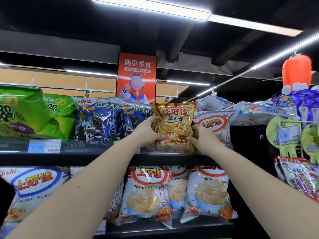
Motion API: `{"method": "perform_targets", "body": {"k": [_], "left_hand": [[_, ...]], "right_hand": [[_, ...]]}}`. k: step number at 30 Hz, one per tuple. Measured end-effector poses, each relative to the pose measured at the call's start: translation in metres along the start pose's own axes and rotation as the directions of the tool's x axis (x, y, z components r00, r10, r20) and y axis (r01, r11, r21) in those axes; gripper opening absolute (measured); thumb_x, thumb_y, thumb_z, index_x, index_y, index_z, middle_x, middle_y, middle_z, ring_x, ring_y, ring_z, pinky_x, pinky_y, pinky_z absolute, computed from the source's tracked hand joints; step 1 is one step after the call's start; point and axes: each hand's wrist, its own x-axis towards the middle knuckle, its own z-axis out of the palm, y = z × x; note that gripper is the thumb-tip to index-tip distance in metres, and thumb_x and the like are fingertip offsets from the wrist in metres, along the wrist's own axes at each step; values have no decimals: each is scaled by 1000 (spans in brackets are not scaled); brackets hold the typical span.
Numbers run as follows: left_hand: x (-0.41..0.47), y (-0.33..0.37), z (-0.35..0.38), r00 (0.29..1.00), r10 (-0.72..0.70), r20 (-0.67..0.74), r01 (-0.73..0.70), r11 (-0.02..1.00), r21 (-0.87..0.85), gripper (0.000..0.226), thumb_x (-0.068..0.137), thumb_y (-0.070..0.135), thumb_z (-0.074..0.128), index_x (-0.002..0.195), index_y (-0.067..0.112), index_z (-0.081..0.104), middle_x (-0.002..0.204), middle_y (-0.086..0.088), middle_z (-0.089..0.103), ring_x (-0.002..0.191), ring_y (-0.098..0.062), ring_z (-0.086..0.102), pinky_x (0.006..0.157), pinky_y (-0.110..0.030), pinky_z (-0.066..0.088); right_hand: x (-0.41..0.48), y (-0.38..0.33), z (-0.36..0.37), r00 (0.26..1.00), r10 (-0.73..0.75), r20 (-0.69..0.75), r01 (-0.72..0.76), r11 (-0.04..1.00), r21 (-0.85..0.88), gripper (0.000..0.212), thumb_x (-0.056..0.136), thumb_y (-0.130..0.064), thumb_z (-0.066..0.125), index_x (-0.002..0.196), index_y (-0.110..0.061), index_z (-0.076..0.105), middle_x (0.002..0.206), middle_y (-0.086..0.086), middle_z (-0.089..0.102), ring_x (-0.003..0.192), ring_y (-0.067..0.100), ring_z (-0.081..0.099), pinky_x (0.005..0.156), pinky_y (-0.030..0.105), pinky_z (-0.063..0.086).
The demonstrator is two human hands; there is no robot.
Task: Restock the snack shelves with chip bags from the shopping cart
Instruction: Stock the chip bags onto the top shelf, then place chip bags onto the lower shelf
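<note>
A red and yellow prawn cracker bag [175, 125] stands upright on the top shelf [86, 156], between blue fish-snack bags [98, 121] and a white shrimp flake bag [214, 124]. My left hand [149, 130] grips its left edge, fingers curled round the side. My right hand [202, 136] grips its lower right edge. Both arms reach up from below. The shopping cart is out of view.
Green snack bags [25, 112] fill the top shelf's left end. White shrimp flake bags [207, 192] line the lower shelf. A wire rack with hanging snacks [293, 135] stands at the right. An orange sign [137, 76] rises behind the shelf.
</note>
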Motion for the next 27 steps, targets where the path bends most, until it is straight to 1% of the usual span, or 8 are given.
{"method": "perform_targets", "body": {"k": [4,7,10,14,20,23,25,27], "left_hand": [[-6,-2,0,998,47,-53,-42,996,77,63,80,29,79,134,32,47,115,-2,61,97,-19,61,80,-30,50],[-17,-4,5,925,280,-256,-225,948,224,59,83,32,74,136,24,48,127,0,52,119,-18,48,99,-29,40],[-20,-6,15,808,551,-206,-374,751,544,64,94,37,54,152,21,29,157,-2,28,147,-19,18,120,-38,19],[-6,-13,25,891,452,40,-308,536,786,69,102,53,22,153,30,-17,161,6,-24,146,-15,-26,121,-50,-6],[2,-10,18,931,358,69,-257,512,819,67,100,58,15,154,30,-14,162,3,-19,147,-22,-25,119,-50,-13],[-8,-4,27,886,464,9,-272,504,820,67,100,49,29,157,21,7,164,-5,2,151,-25,-9,121,-52,0],[-20,1,37,838,545,-40,-288,503,815,61,95,42,45,150,19,32,157,-8,30,148,-29,17,119,-54,13],[-31,6,49,803,592,-70,-312,517,797,53,86,37,57,135,19,51,140,-8,50,134,-31,39,110,-53,27]], "right_hand": [[-15,2,11,961,-111,-254,158,972,172,47,91,-22,66,133,-19,46,124,-5,54,119,16,52,94,27,44],[-20,0,15,865,-319,-388,330,943,-40,59,93,-28,60,145,-22,33,145,-4,39,136,13,35,111,30,33],[-14,-2,19,874,-434,-220,334,864,-376,70,100,-40,41,155,-22,3,163,-4,-4,149,15,-5,122,38,8],[-3,1,26,959,-278,-51,213,827,-520,70,100,-54,18,148,-27,-25,154,-9,-32,144,16,-28,121,46,-6],[1,-4,28,981,-192,-5,154,802,-578,67,100,-55,11,148,-28,-27,150,-11,-37,143,18,-31,117,48,-15],[-8,-5,27,973,-228,-42,165,805,-570,69,101,-52,22,152,-26,-16,157,-8,-25,147,20,-21,119,48,-8],[-20,-3,23,944,-308,-118,196,811,-551,67,98,-42,42,155,-18,15,163,0,8,150,25,3,120,48,8],[-35,4,15,883,-418,-214,255,810,-529,57,86,-27,61,139,-10,48,144,9,48,139,32,36,112,48,30]]}}
